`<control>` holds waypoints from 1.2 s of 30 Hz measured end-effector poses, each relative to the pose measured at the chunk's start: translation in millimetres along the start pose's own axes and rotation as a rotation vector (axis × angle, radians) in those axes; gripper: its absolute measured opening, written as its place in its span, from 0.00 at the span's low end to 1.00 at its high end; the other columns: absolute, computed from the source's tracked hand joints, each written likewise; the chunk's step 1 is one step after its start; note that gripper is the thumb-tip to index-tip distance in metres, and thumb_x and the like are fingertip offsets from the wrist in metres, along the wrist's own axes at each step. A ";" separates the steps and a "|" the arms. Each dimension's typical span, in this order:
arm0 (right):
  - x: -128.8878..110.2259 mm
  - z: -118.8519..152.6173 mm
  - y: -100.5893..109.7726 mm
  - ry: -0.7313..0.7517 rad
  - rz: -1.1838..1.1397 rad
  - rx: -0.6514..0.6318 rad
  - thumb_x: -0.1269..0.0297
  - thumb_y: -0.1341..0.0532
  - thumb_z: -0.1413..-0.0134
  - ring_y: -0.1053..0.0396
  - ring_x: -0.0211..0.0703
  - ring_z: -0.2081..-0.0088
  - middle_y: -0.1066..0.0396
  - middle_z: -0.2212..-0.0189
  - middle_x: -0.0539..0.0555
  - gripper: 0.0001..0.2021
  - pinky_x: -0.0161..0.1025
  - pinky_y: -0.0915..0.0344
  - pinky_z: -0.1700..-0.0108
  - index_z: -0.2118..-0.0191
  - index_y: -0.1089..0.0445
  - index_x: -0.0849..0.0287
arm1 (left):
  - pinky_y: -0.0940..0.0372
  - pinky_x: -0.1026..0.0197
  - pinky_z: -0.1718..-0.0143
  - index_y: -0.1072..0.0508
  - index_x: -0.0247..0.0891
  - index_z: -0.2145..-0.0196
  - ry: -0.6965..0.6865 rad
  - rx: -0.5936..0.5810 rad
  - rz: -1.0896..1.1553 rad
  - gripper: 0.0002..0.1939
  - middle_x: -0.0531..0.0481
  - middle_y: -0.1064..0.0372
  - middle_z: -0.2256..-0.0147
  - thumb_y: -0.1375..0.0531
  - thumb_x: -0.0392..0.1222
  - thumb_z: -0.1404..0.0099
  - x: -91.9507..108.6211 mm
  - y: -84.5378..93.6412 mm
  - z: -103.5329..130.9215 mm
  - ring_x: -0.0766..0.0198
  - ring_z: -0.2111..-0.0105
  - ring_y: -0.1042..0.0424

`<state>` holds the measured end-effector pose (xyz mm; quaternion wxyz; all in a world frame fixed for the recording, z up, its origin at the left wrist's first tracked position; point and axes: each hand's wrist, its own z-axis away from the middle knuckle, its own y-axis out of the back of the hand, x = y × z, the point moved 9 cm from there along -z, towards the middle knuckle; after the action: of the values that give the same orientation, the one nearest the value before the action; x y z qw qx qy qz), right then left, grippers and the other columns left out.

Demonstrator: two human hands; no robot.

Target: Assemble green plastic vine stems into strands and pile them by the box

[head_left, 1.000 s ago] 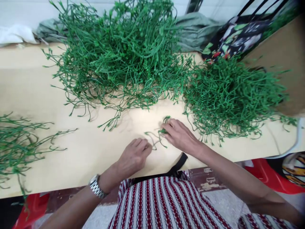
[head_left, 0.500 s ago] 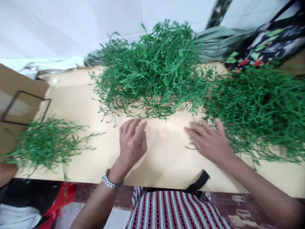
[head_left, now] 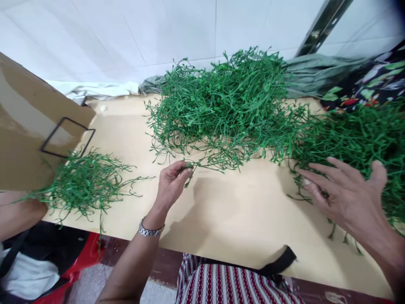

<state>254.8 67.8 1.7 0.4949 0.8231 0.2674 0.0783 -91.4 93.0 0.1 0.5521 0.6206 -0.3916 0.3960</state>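
My left hand, with a metal watch at the wrist, pinches a thin green plastic stem at the front edge of the middle pile of green artificial stems. To the right, my right hand is spread above the table, its fingertips beside the left edge of the right-hand pile of green stems. Its fingers are apart, and nothing plainly shows in them. Whether the fingertips touch the stems I cannot tell.
A smaller pile of green stems lies at the left, beside a cardboard box and a black wire frame. Another person's arm rests at the left edge. A black strap lies at the front of the table.
My right hand has moved right to the right-hand pile, fingers spread. My left hand has turned and now pinches a stem clearly. The camera view has shifted slightly.
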 end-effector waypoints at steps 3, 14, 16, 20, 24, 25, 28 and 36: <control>-49.3 -28.1 17.4 0.094 -0.016 0.066 0.70 0.39 0.53 0.31 0.49 0.62 0.27 0.65 0.58 0.12 0.51 0.41 0.50 0.60 0.30 0.55 | 0.39 0.64 0.73 0.31 0.35 0.73 -0.203 0.007 -0.106 0.04 0.50 0.34 0.76 0.44 0.37 0.42 31.9 -0.6 8.5 0.67 0.74 0.35; -172.6 -86.5 -37.0 0.314 -0.335 -0.202 0.69 0.49 0.44 0.38 0.38 0.71 0.32 0.76 0.52 0.11 0.37 0.45 0.66 0.69 0.31 0.61 | 0.34 0.62 0.68 0.29 0.37 0.66 -0.452 0.043 -0.110 0.08 0.48 0.31 0.70 0.44 0.29 0.41 67.1 -7.1 49.8 0.65 0.68 0.31; -166.8 -88.0 -37.1 0.257 -0.404 -0.233 0.68 0.49 0.44 0.37 0.37 0.72 0.31 0.75 0.51 0.10 0.36 0.45 0.67 0.69 0.31 0.62 | 0.35 0.60 0.62 0.28 0.38 0.64 -0.322 0.102 -0.117 0.07 0.48 0.31 0.67 0.44 0.32 0.41 50.5 5.5 38.4 0.64 0.64 0.31; -145.4 -96.5 -35.9 0.093 -0.277 -0.180 0.67 0.49 0.44 0.36 0.38 0.72 0.30 0.76 0.52 0.12 0.36 0.46 0.67 0.73 0.32 0.62 | 0.39 0.55 0.54 0.32 0.41 0.57 -0.335 0.515 -0.168 0.15 0.47 0.36 0.58 0.43 0.32 0.42 42.6 39.0 56.4 0.60 0.56 0.36; -144.9 -96.9 -42.4 0.086 -0.130 -0.139 0.66 0.48 0.44 0.37 0.39 0.72 0.29 0.76 0.52 0.12 0.37 0.47 0.66 0.73 0.31 0.61 | 0.36 0.60 0.66 0.32 0.41 0.56 -0.504 0.358 -0.267 0.18 0.49 0.35 0.67 0.43 0.28 0.44 58.9 -2.7 80.2 0.63 0.64 0.34; -148.5 -95.4 -43.8 0.099 -0.097 -0.123 0.66 0.48 0.44 0.37 0.39 0.71 0.29 0.75 0.52 0.11 0.37 0.47 0.66 0.72 0.31 0.61 | 0.37 0.60 0.66 0.33 0.39 0.55 -0.438 0.235 -0.278 0.17 0.48 0.34 0.67 0.42 0.30 0.44 55.4 -20.1 75.7 0.63 0.65 0.34; -167.1 -87.3 -47.5 0.179 0.014 -0.092 0.68 0.48 0.44 0.38 0.42 0.70 0.31 0.76 0.54 0.09 0.39 0.49 0.66 0.69 0.31 0.62 | 0.37 0.61 0.66 0.32 0.34 0.58 -0.105 0.110 -0.156 0.12 0.47 0.32 0.68 0.44 0.40 0.40 30.9 -46.6 53.4 0.64 0.68 0.34; -165.0 -97.1 -45.2 0.234 -0.295 -0.179 0.59 0.51 0.40 0.37 0.42 0.62 0.30 0.64 0.55 0.16 0.39 0.47 0.60 0.61 0.30 0.62 | 0.35 0.65 0.66 0.27 0.32 0.72 0.255 0.432 0.641 0.09 0.51 0.29 0.75 0.38 0.42 0.47 -33.0 -40.8 39.5 0.68 0.73 0.31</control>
<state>60.8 74.0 33.7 0.5378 0.7130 0.4327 0.1234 -64.0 58.7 -48.8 0.3017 0.5146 -0.4014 0.6950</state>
